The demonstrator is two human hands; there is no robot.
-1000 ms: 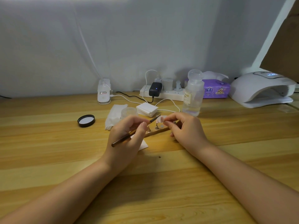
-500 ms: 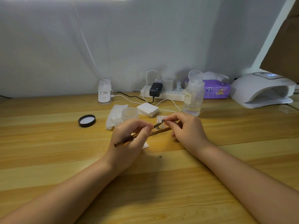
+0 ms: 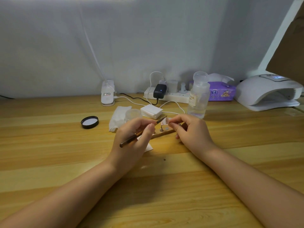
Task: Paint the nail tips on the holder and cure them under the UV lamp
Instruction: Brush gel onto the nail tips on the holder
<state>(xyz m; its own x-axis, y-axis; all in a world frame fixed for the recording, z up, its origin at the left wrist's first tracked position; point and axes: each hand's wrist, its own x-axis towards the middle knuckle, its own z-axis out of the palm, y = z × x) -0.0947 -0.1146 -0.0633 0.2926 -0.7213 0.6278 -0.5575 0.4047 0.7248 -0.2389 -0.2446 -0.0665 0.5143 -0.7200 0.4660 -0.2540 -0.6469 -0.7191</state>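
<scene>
I see my left hand [image 3: 133, 137] curled around a brush [image 3: 142, 131], bristles pointing to 1 o'clock at a nail tip [image 3: 165, 123]. My right hand [image 3: 191, 129] pinches that tip between thumb and forefinger, above the holder [image 3: 162, 134] at table [image 3: 49, 145] centre. The lamp [image 3: 268, 92] sits at 2 o'clock, well apart. A black lid [image 3: 89, 122] lies at 10 o'clock.

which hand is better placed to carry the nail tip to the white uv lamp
Right. The right hand already pinches the small pale nail tip, and the white domed UV lamp sits far right; the left hand grips the brown brush.
</scene>
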